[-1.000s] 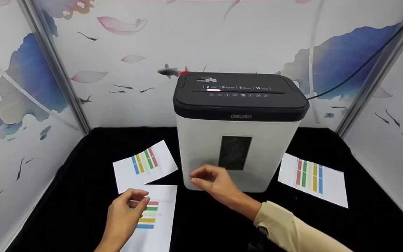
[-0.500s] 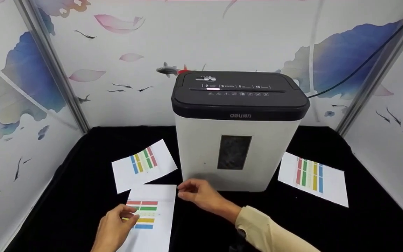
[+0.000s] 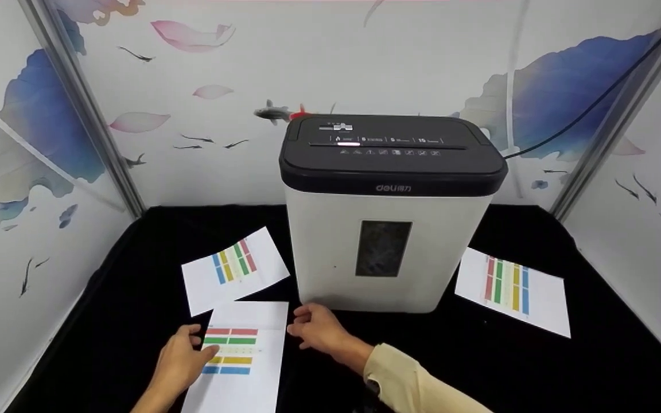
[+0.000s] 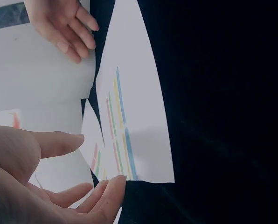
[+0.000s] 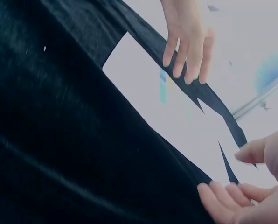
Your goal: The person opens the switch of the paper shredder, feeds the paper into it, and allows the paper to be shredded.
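A white sheet of paper printed with red, green, yellow and blue bars lies at the near left of the black cloth. At its left edge is my left hand, fingers loosely bent, the thumb over the printed bars. My right hand hovers by the sheet's upper right edge, low in front of the paper shredder. In the left wrist view the left hand has thumb and fingers apart. The right wrist view shows a wide gap between thumb and fingers of the right hand. Neither hand holds anything.
A second printed sheet lies behind the near one, left of the shredder. Another printed sheet lies to its right. A black power cord runs up rightward from the shredder. Patterned white panels enclose the black cloth.
Both hands have come down and to the left, the right one from in front of the shredder to the near sheet's right edge. The left thumb and fingers have spread. The sheets stay put.
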`<state>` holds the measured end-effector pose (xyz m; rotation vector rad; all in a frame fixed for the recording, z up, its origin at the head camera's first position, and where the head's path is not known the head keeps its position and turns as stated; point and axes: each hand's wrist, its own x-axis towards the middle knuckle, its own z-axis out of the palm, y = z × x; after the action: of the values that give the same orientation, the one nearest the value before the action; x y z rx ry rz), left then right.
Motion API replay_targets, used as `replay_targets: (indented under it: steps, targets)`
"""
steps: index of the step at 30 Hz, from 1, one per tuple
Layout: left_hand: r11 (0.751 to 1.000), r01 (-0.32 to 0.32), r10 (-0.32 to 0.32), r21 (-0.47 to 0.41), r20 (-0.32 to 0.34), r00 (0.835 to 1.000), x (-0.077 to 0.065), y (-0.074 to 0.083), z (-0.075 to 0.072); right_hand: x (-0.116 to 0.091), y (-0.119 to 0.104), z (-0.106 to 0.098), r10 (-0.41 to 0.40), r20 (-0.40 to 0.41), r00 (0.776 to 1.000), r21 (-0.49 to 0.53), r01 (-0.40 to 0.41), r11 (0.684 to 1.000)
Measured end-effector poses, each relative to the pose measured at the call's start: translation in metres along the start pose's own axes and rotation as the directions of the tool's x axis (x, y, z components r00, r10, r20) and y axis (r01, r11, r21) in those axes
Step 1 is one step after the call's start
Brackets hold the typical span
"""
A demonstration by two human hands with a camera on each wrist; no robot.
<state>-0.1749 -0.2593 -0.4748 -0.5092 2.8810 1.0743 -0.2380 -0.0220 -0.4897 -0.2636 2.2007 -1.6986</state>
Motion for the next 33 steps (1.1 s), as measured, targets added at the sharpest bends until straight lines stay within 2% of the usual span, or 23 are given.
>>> replay_targets:
  steps: [5, 9, 12, 19, 26, 33]
  targets:
    - [0.998, 0.067, -0.066, -0.015, 0.067, 0.996, 0.009, -0.001, -0.003, 0.0, 0.001, 0.004, 0.053, -0.039, 0.998, 0.077, -0.05, 0.996]
    - [0.985, 0.129, -0.116, -0.117, 0.11, 0.987, 0.014, -0.002, -0.005, 0.002, 0.004, 0.008, 0.093, -0.056, 0.994, 0.135, -0.084, 0.987]
    - [0.973, 0.146, -0.124, -0.181, 0.126, 0.984, 0.017, -0.003, -0.004, 0.003, 0.001, 0.012, 0.144, -0.045, 0.988, 0.172, -0.135, 0.976]
    - [0.959, 0.187, -0.154, -0.212, 0.165, 0.974, 0.022, -0.007, -0.001, 0.003, -0.003, 0.018, 0.233, -0.022, 0.972, 0.177, -0.225, 0.958]
    - [0.936, 0.236, -0.199, -0.261, 0.159, 0.967, 0.023, -0.016, -0.001, 0.003, 0.0, 0.029, 0.219, -0.07, 0.973, 0.158, -0.206, 0.966]
    - [0.919, 0.231, -0.187, -0.32, 0.163, 0.969, 0.024, -0.02, 0.0, 0.003, 0.003, 0.037, 0.172, -0.122, 0.977, 0.131, -0.156, 0.979]
